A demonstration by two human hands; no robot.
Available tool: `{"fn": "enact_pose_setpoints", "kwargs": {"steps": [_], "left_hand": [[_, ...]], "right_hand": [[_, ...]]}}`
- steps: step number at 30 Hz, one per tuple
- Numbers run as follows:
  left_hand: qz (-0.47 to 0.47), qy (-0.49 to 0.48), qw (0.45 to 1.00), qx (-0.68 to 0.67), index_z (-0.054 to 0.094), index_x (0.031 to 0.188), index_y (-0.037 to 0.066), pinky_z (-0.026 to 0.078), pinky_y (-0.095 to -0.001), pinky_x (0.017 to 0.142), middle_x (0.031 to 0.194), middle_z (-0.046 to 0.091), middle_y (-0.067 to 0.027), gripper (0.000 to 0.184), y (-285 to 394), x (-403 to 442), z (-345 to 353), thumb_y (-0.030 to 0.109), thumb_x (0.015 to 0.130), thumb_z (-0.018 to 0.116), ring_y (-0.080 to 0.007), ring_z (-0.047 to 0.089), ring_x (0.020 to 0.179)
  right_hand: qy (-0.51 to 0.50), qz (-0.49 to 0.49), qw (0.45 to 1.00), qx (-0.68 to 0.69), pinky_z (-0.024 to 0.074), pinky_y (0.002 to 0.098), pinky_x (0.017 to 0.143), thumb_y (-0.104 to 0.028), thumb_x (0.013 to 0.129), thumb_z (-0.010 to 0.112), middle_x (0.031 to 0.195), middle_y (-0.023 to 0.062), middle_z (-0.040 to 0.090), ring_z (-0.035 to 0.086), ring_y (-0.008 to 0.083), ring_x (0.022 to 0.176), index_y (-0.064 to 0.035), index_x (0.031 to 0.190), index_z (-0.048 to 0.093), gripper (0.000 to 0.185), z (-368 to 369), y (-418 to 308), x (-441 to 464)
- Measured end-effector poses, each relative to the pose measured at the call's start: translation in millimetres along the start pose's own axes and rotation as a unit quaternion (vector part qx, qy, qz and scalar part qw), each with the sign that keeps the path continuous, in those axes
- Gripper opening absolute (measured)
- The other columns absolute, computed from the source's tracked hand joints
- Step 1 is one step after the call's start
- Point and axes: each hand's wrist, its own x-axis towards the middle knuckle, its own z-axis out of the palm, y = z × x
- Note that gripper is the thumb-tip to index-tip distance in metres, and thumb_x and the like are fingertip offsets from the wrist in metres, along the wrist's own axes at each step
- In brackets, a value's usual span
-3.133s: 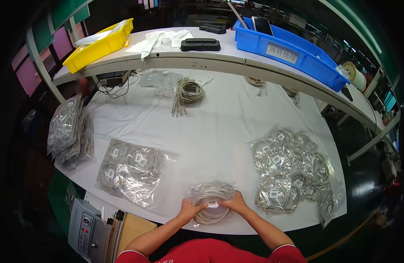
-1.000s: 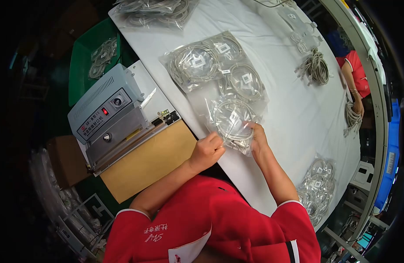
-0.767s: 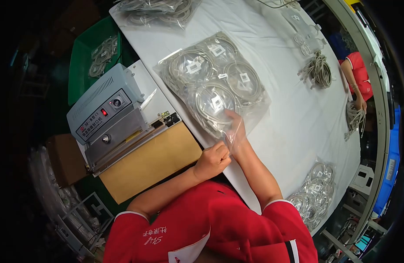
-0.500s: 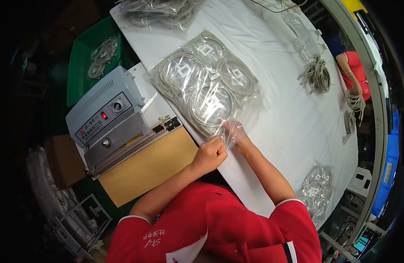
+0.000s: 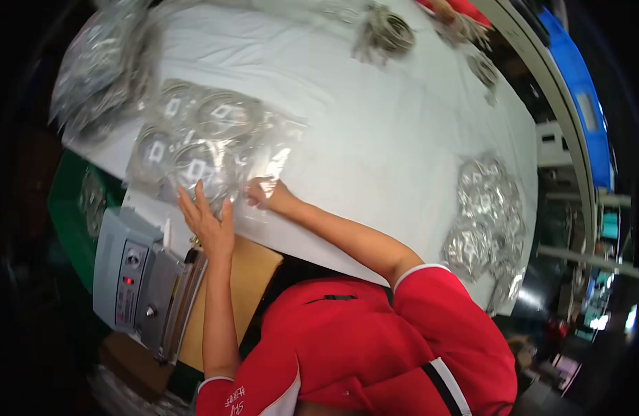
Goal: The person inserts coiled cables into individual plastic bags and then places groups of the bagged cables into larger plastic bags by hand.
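Observation:
Several coiled grey cables in clear plastic bags, each with a white label, form a bagged group (image 5: 226,114) on the left of the white table. My left hand (image 5: 210,225) rests at the lower edge of the nearest bagged coil (image 5: 197,168), its fingers spread. Just right of it, my right hand (image 5: 267,195) is closed at the loose plastic by the same group; its fingers are curled and blurred, and what they hold is hidden.
A grey sealing machine (image 5: 129,274) with a red light stands at lower left, beside a green bin (image 5: 68,208). More bagged cables lie at right (image 5: 482,215) and upper left (image 5: 101,62). Loose cable bundles (image 5: 385,35) and a co-worker's hand (image 5: 443,8) are at the top.
The view has swung right, so the table's right side shows more. My left hand has opened and moved from the bag's gathered edge onto the coil's lower edge. My right hand has curled closed.

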Motion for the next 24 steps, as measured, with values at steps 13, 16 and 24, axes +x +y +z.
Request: {"fn": "enact_pose_setpoints", "kwargs": {"steps": [13, 16, 24], "left_hand": [[0.218, 0.067, 0.964, 0.137, 0.042, 0.124, 0.015, 0.021, -0.0599, 0.092, 0.134, 0.031, -0.0091, 0.044, -42.1, 82.5, 83.4, 0.029, 0.083, 0.051, -0.0354, 0.026, 0.123], [0.303, 0.103, 0.945, 0.064, 0.051, 0.113, 0.003, 0.027, -0.0459, 0.095, 0.122, 0.046, -0.0144, 0.032, 24.5, 49.5, 70.4, 0.019, 0.085, 0.048, -0.0322, 0.04, 0.114], [-0.005, -0.61, 0.726, -0.319, 0.052, 0.11, -0.002, 0.04, -0.0285, 0.087, 0.103, 0.058, -0.0085, 0.03, 226.2, -182.4, 148.7, 0.016, 0.085, 0.049, -0.0176, 0.054, 0.097]], "right_hand": [[0.685, 0.042, 0.612, -0.393, 0.0438, 0.0343, 0.077, -0.009, 0.072, 0.062, 0.099, 0.0135, 0.056, 0.055, 0.0262, 0.089, -0.0037, 0.105, 0.052, 0.035, -187.2, 94.5, -372.6], [0.743, 0.131, 0.504, -0.42, 0.0448, 0.0337, 0.069, -0.012, 0.073, 0.063, 0.082, 0.011, 0.056, 0.056, 0.0247, 0.077, -0.0014, 0.095, 0.052, 0.027, -223.4, 118.7, -433.0], [0.687, 0.094, 0.704, -0.155, 0.0398, 0.029, 0.05, -0.012, 0.074, 0.063, 0.06, 0.0046, 0.051, 0.051, 0.0155, 0.053, -0.0033, 0.078, 0.044, 0.021, -230.7, 142.5, -449.0]]}}
